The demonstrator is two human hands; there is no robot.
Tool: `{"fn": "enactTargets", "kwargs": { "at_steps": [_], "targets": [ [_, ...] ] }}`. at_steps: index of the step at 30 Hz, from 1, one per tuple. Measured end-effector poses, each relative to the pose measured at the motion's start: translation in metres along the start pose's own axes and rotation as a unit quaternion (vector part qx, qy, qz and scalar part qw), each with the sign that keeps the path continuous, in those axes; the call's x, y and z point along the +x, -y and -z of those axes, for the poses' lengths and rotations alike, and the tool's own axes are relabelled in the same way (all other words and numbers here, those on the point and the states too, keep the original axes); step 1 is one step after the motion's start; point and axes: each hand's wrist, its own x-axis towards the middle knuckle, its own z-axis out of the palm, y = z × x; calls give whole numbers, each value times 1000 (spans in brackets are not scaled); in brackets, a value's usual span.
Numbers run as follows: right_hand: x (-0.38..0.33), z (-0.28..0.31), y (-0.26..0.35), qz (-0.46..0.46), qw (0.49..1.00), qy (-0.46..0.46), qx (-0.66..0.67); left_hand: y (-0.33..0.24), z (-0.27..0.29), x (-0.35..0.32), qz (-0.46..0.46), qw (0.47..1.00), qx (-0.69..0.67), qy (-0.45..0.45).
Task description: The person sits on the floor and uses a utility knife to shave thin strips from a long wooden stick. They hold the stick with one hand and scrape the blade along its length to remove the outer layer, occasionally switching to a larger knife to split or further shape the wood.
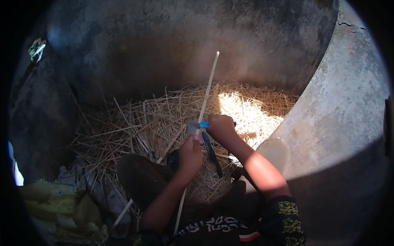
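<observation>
A long pale stick (208, 90), which looks like split bamboo or cane, slants up and away in front of me. Its lower end (179, 213) runs back past my left forearm toward my lap. My left hand (191, 153) is closed around the stick, thumb on top. Just beyond it, my right hand (221, 128) grips a blue-handled tool (204, 124) against the stick; its working end is too small to make out. A flat grey piece (192, 127) lies behind the stick there. Below my right hand is a dark curved strip (211, 155).
Loose straw-like shavings (156, 119) cover the ground ahead, with a sunlit patch (242, 110) at right. A curved concrete wall (184, 45) rises behind, and a pale concrete surface (332, 110) stands at right. Yellowish cloth or sacking (61, 213) lies at lower left.
</observation>
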Motion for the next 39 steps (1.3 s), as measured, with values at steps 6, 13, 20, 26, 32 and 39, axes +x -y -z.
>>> {"fn": "enactTargets", "kwargs": {
  "at_steps": [6,13,20,26,32,39],
  "targets": [
    [44,-5,-33,-123,990,-56,-49,-10,-12,-7,-28,991,131,-26],
    [40,11,-15,-134,991,-3,-21,1,-1,-2,15,1000,20,9],
    [8,8,1,5,1000,-13,-4,5,10,10,115,974,-186,56],
    [8,-7,-10,53,990,-130,-5,2,-1,-3,66,995,-66,23],
    [16,-26,-20,79,977,-198,4,-11,-4,-12,-25,996,81,-32],
    [27,-25,-20,76,976,-202,-23,-16,-4,-10,-67,992,93,-60]
  ]
}}
